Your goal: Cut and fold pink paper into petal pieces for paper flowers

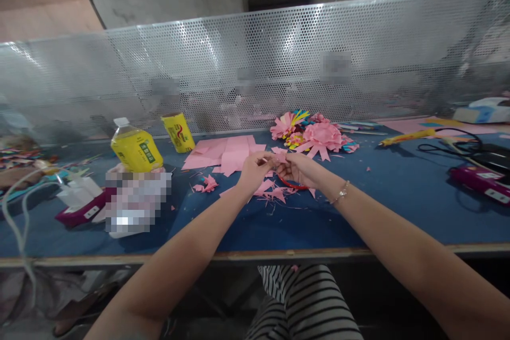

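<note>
Above the blue tabletop my left hand [257,170] and my right hand [302,170] meet, both closed in a pinch on a small piece of pink paper [281,156]. A red loop [292,185] that looks like a scissors handle shows under my right hand; I cannot tell whether the hand holds it or it lies on the table. Pink paper scraps [274,191] are scattered below my hands. Left of them lies a small crumpled pink paper piece [207,184]. Flat pink paper sheets [229,151] are spread behind my left hand.
Pink paper flowers [321,135] with coloured fringes are heaped at the back. A yellow bottle [137,146] and yellow container [178,133] stand left, near a purple power strip [85,210]. A yellow corded tool [406,138] lies right. A perforated metal screen [223,64] runs behind.
</note>
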Demonstrator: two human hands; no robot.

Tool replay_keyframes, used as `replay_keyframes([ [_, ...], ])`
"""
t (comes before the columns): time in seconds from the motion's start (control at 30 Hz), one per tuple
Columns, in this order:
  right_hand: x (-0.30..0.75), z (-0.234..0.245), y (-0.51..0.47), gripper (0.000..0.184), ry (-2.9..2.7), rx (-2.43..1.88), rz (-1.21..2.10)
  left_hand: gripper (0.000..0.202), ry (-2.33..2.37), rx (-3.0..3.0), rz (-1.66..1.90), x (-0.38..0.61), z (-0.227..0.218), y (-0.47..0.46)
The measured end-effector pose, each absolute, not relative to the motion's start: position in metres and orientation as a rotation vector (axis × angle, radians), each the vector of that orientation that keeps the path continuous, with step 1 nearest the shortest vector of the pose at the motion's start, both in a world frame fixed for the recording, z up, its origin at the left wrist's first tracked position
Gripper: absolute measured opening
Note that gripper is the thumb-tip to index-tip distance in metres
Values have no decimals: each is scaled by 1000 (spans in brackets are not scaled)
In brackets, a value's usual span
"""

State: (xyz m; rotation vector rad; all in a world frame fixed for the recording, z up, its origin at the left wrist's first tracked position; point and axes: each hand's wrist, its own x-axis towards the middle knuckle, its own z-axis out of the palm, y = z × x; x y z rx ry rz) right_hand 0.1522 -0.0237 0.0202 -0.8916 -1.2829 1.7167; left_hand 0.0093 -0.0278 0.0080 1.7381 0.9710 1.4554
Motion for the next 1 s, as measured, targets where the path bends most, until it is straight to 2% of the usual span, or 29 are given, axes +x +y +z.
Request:
replay_keyframes([
  [0.13, 154, 20, -24, 12, -1307, -768, 1661, 16, 932, 1706, 1389, 12, 12, -35],
  [0.3, 155, 13, -16, 18, -1440, -756, 1435, 16, 763, 1446, 1369, 14, 11, -35],
  [0.47, 152, 10, -15, 17, -1673, -752, 1083, 21, 802, 1534, 1388, 12, 7, -30],
  [0.67, 152, 15, -20, 16, -1745, -804, 1009, 25, 948, 1515, 1527, 11, 6, -28],
  [1.0, 151, 15, -19, 14, -1741, -850, 1004, 12, 905, 1575, 1464, 12, 4, -28],
])
